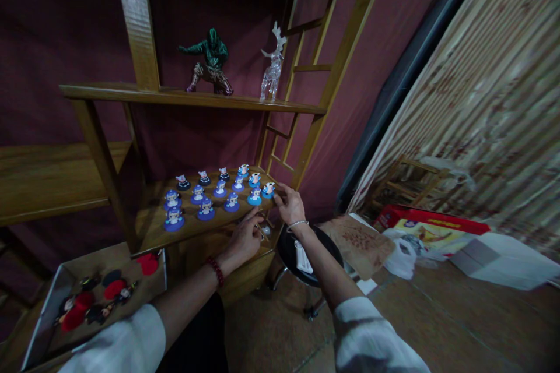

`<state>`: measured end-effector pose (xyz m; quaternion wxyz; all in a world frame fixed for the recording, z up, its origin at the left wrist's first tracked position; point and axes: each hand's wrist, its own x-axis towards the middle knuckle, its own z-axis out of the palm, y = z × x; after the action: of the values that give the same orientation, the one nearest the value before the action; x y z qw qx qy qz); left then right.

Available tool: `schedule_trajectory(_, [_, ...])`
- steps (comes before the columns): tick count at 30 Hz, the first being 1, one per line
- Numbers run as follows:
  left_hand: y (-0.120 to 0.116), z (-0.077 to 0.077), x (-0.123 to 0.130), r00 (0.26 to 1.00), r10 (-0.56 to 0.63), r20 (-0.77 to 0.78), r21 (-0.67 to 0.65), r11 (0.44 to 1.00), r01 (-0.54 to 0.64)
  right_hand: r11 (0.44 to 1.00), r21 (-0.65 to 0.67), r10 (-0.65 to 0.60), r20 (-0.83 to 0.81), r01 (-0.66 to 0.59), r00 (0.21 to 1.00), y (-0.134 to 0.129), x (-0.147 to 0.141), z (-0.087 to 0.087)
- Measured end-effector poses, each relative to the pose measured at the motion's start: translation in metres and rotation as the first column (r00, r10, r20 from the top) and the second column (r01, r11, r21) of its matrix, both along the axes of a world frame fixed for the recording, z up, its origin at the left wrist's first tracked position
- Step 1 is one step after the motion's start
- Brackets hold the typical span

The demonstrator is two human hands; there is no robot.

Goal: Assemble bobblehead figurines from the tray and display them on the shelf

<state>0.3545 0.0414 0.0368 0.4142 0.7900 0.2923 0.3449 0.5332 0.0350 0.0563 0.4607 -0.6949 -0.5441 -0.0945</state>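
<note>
Rows of small figurines on round bases stand on a wooden shelf (153, 221). Several have purple bases, like the figurine at the front left (174, 218); those at the right have light-blue bases. My right hand (292, 207) is at the shelf's right end, fingers stretched out, thumb and index tips close beside the rightmost light-blue figurine (268, 189). Whether they touch it I cannot tell. Just below the front light-blue figurine (254, 196), my left hand (245, 240) is at the shelf's front edge, fingers loosely bent and apart, with no held thing visible.
Above, a green kneeling figure (212, 61) and a clear deer figurine (273, 64) stand on the upper shelf (184, 98). An open box (41, 317) with red and black figurines lies lower left. A black stool (324, 245), paper bag (354, 245) and white box (503, 259) are at right.
</note>
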Motion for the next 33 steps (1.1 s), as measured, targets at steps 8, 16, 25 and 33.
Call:
schedule_trajectory(8, [-0.006, 0.006, -0.009, 0.999, 0.016, -0.034, 0.066, 0.998, -0.013, 0.997, 0.032, 0.073, 0.017, -0.074, 0.997, -0.023, -0.039, 0.006])
schedule_trajectory(16, [-0.004, 0.004, -0.023, 0.997, 0.030, -0.066, 0.181, 0.983, -0.018, 0.964, -0.004, 0.264, -0.029, -0.264, 0.964, -0.017, -0.077, 0.010])
schedule_trajectory(25, [-0.005, 0.008, -0.041, 0.992, 0.041, -0.119, 0.218, 0.976, -0.014, 0.995, 0.073, 0.072, -0.024, -0.070, 0.997, -0.007, -0.083, 0.012])
schedule_trajectory(33, [-0.008, 0.010, -0.043, 0.990, 0.037, -0.133, 0.213, 0.977, -0.008, 0.997, -0.047, -0.062, -0.029, 0.060, 0.998, -0.003, -0.075, 0.007])
